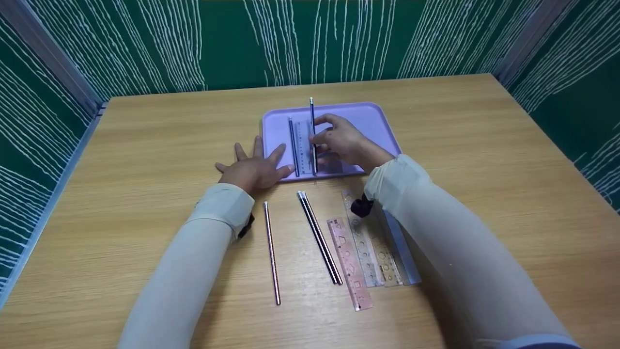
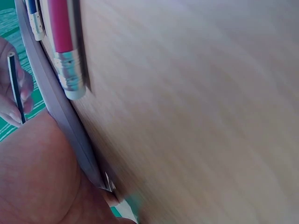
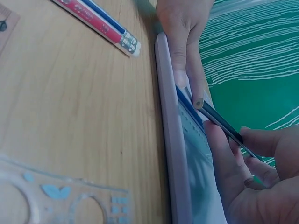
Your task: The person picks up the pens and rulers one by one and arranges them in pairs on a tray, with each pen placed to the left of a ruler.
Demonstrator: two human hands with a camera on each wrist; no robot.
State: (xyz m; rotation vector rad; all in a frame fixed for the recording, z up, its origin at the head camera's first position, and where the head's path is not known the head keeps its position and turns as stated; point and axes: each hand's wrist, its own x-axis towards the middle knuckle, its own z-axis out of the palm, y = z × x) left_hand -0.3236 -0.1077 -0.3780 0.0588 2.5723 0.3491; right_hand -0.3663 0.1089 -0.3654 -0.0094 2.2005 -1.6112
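Over the purple tray, the right hand pinches a pencil. The left hand, fingers spread, rests at the tray's near-left corner.

Pretty basic wood-grain table, purple tray toward the far side. Closer in there's a lone pencil, a pencil pair side by side, then a pink ruler, clear ruler, yellowish ruler and bluish strip bunched together.

Head view high, facing forward and down, wrist views close along the shared tray
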